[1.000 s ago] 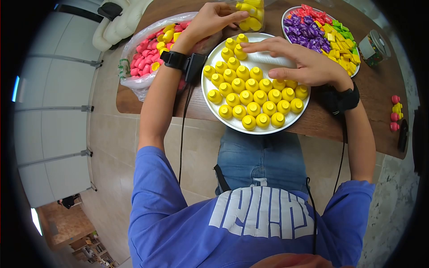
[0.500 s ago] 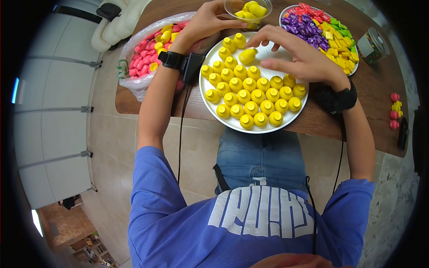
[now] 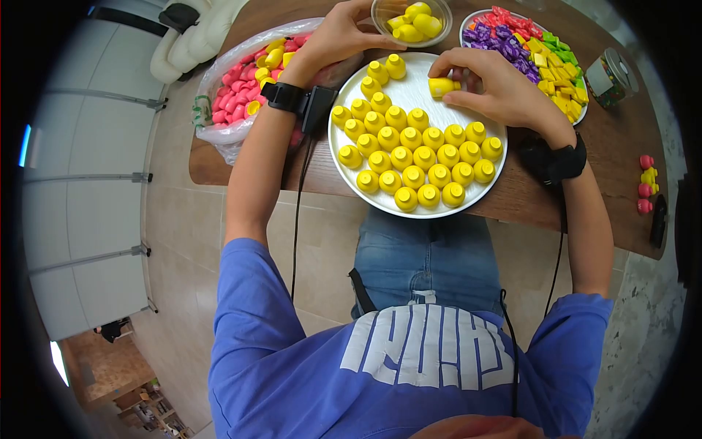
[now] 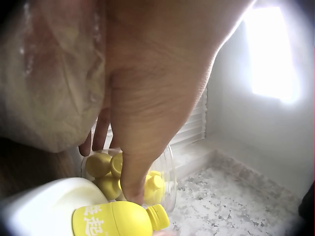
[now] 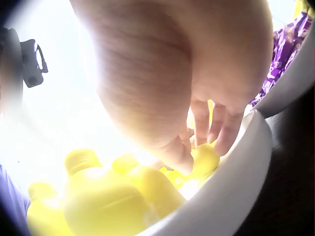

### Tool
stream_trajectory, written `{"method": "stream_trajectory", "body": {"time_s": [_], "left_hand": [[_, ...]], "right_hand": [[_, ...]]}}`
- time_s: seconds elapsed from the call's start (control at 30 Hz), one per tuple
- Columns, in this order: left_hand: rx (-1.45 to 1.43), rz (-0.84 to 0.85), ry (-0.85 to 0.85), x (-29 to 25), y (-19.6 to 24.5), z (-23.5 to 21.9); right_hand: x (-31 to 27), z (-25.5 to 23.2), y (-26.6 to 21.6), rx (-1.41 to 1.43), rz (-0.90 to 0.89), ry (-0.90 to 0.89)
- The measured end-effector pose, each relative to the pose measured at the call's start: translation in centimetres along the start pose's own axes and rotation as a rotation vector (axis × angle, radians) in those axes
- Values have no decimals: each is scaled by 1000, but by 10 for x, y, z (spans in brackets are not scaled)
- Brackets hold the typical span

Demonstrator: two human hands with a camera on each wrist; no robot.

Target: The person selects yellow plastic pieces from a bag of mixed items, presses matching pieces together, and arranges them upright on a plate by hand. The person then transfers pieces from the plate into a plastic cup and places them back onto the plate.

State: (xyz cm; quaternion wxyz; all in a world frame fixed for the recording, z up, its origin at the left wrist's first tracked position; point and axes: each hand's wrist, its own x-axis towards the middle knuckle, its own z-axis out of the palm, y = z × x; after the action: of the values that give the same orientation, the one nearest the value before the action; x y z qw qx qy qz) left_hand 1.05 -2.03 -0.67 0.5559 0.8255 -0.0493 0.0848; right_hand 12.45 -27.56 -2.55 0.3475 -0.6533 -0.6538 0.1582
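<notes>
My left hand (image 3: 344, 36) holds a clear plastic jar (image 4: 171, 182) beyond the far rim of a white round plate (image 3: 420, 73). Several small yellow bottles (image 4: 101, 164) lie loose inside it, and its mouth faces the head camera. Over the plate's far right part, my right hand (image 3: 504, 91) pinches one yellow bottle (image 3: 441, 88) lying on its side between thumb and fingers. Many more yellow bottles (image 3: 402, 157) stand upright in rows on the plate, caps up. In the right wrist view the fingertips (image 5: 184, 160) are just inside the rim.
At the left, a plastic bag (image 3: 219, 135) holds pink and yellow pieces. Another plate (image 3: 466, 25) bears red, purple, yellow and green wrapped pieces. A lidded jar (image 3: 613, 77) lies to the right, with small pink and yellow pieces (image 3: 647, 175) near the table's right edge.
The left hand has turned the jar so its mouth faces the head camera. A loose yellow bottle came into view beside the right hand, which has moved right and now pinches a bottle.
</notes>
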Motion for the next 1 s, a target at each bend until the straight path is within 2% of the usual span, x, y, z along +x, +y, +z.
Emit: {"method": "stream_trajectory", "body": {"time_s": [0.07, 0.13, 0.17, 0.23, 0.27, 0.33, 0.37, 0.43, 0.57, 0.67, 0.73, 0.77, 0.83, 1.0], "left_hand": [[3, 15, -10, -2, 2, 1], [-171, -49, 2, -4, 6, 5], [-171, -48, 3, -4, 7, 4], [-81, -17, -12, -4, 8, 3], [-82, -17, -11, -4, 7, 3], [-100, -19, -26, -4, 6, 2], [-101, -18, -26, -4, 6, 2], [-112, 8, -56, -4, 7, 2], [-173, -20, -68, -5, 5, 4], [-214, -36, -78, -5, 5, 5], [-306, -73, -57, -6, 7, 7], [-307, -74, -56, -6, 6, 6], [-269, -59, -45, -5, 5, 6], [-201, -69, -38, -5, 7, 5]], "right_hand": [[2, -2, -10, 6, 33, 11], [4, -2, -14, 70, 152, 75], [5, -1, -11, 69, 151, 75], [7, 1, -6, 79, 10, 243], [6, 1, -6, 79, 10, 243], [5, -2, -18, 253, 195, 283], [5, -1, -11, 252, 195, 283], [8, 0, 4, 360, 22, 316], [9, 3, 7, 306, 3, 391], [8, 2, 4, 298, -71, 369], [7, -4, 1, 144, -143, 179], [5, -5, -3, 145, -143, 178], [2, -5, -14, 135, -64, -44], [-1, -4, -6, 65, -90, -117]]}}
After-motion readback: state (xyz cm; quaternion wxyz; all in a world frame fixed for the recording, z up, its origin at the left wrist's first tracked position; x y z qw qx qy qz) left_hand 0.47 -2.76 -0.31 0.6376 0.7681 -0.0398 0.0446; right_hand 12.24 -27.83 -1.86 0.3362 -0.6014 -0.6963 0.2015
